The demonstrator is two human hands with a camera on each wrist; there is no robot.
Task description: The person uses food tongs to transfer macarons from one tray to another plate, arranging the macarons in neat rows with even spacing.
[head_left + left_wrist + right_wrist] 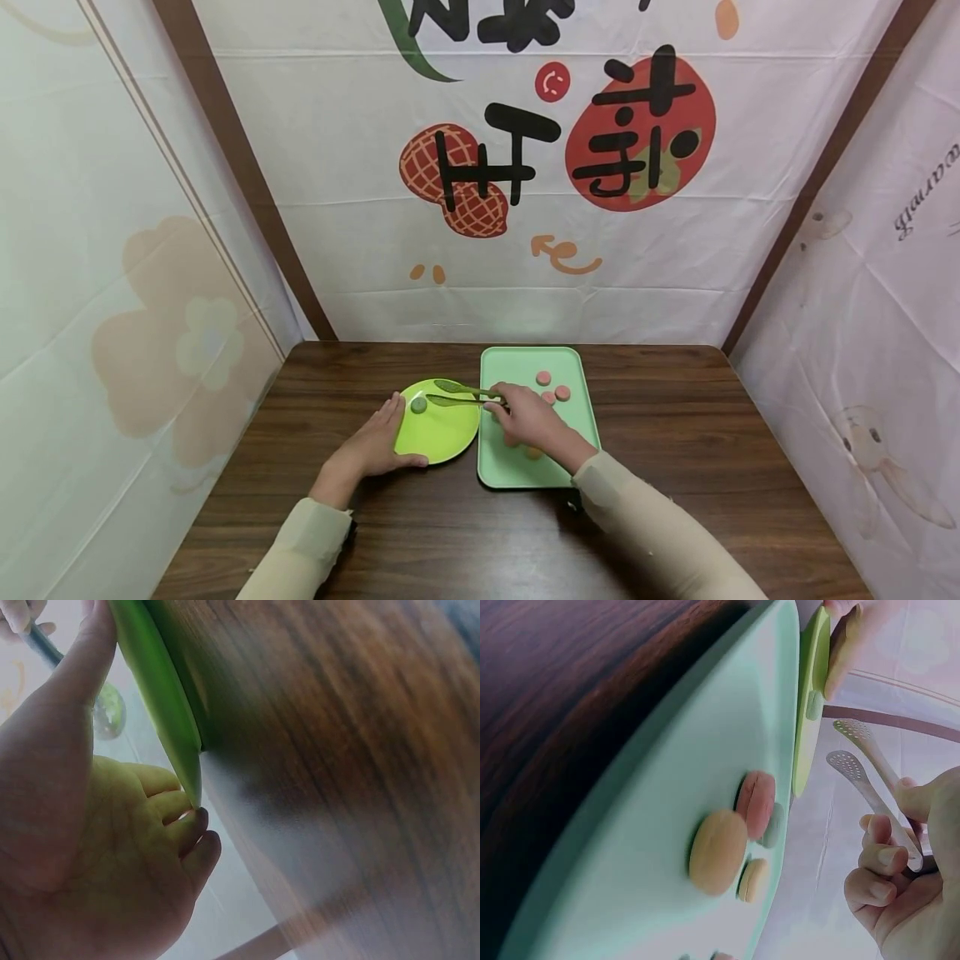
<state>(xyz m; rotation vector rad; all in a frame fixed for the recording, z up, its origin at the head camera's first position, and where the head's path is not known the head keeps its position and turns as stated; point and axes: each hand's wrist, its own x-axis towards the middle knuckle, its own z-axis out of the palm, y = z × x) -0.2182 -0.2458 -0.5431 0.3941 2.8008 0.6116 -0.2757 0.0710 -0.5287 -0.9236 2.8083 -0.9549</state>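
My left hand (372, 442) steadies the lime-green plate (446, 437) at its left rim, fingers extended along the far side and thumb at the near edge. A single green macaron (418, 405) sits on the plate's left part. My right hand (531, 417) grips a pair of tongs (452, 387), which reach left over the plate. Their perforated heads (846, 765) are spread apart with nothing between them in the right wrist view. Under the right forearm is the mint-green tray (517, 477), partly hidden by that hand.
On the tray lie several macarons: pink ones (543, 378) toward the back, and a yellow one (718, 851), a darker pink one (755, 804) and a green one (773, 825) grouped together. The brown wooden table (675, 433) is bordered by printed cloth walls (360, 275).
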